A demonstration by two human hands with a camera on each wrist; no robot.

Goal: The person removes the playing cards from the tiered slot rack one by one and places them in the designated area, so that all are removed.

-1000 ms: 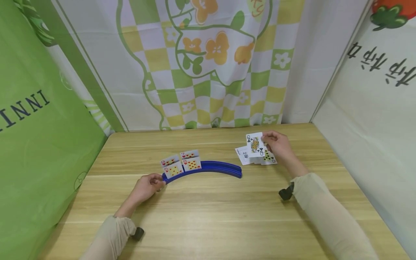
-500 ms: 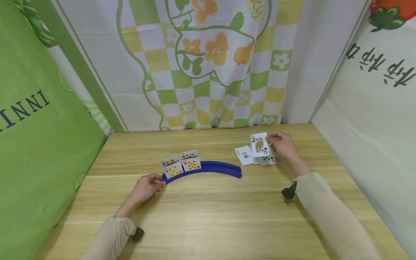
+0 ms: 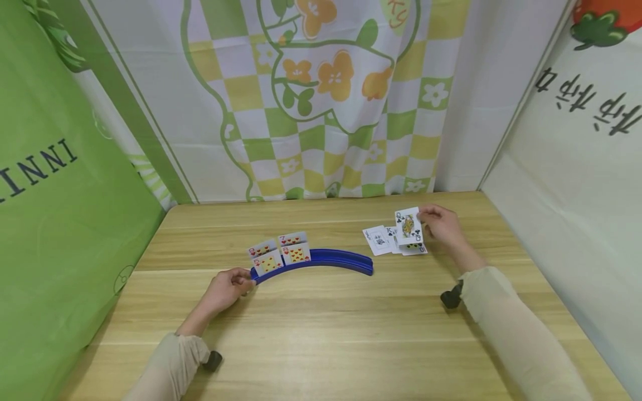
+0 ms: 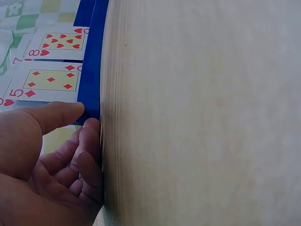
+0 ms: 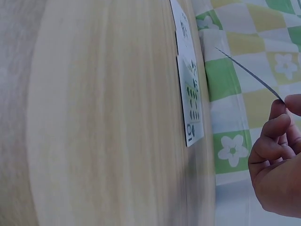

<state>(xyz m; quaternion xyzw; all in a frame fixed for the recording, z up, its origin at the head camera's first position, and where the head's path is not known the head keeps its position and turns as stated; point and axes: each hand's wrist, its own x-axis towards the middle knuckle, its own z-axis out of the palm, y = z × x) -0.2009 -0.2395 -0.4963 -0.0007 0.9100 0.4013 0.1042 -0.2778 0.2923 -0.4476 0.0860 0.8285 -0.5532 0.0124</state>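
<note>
My right hand pinches the right edge of a queen of clubs playing card, raised above the loose cards. In the right wrist view the card shows edge-on and slightly bent. Below it lie a joker, a partly covered king and a ten with black pips. With thumb and finger, my left hand grips the left end of a curved blue card holder. In the holder stand a five of diamonds, an eight of hearts, a seven and another red card behind.
The wooden table runs up to a patterned curtain at the back. A green cloth wall stands on the left, a white one on the right.
My right hand has moved right with the queen of clubs, so more of the joker and the king shows. My left hand and the card holder have stayed put.
</note>
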